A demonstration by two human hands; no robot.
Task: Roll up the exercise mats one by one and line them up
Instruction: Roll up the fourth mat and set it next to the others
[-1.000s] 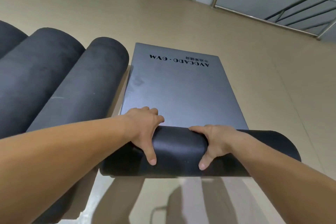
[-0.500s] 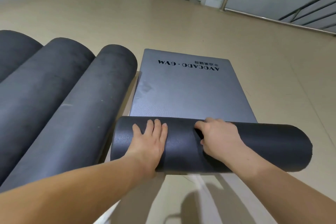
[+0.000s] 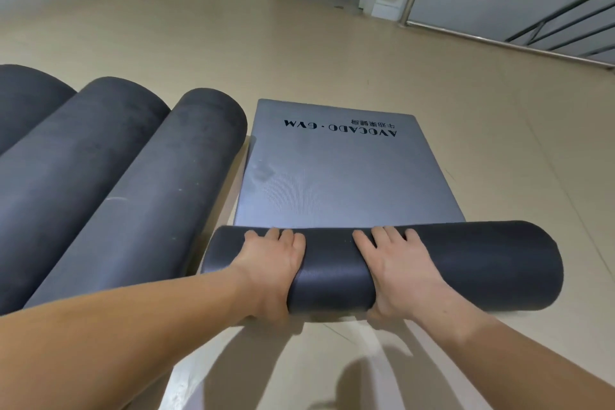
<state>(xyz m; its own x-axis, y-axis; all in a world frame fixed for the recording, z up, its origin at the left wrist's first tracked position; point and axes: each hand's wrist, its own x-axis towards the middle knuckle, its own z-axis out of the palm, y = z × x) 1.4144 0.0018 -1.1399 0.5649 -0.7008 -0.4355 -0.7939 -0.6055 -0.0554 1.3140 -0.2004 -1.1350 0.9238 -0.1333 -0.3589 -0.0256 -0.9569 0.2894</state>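
A: Left hand (image 3: 269, 263) and right hand (image 3: 396, 268) lie flat, fingers straight, gripping nothing, just pushing.
B: What changed?
A: Beside the rolled mats (image 3: 116, 183), the gym mat (image 3: 339, 183) got shorter and its roll (image 3: 482, 263) got fatter. Nearly done!

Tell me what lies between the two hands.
Only a bare band of the half-rolled mat, between the left hand and right hand, in the head view.
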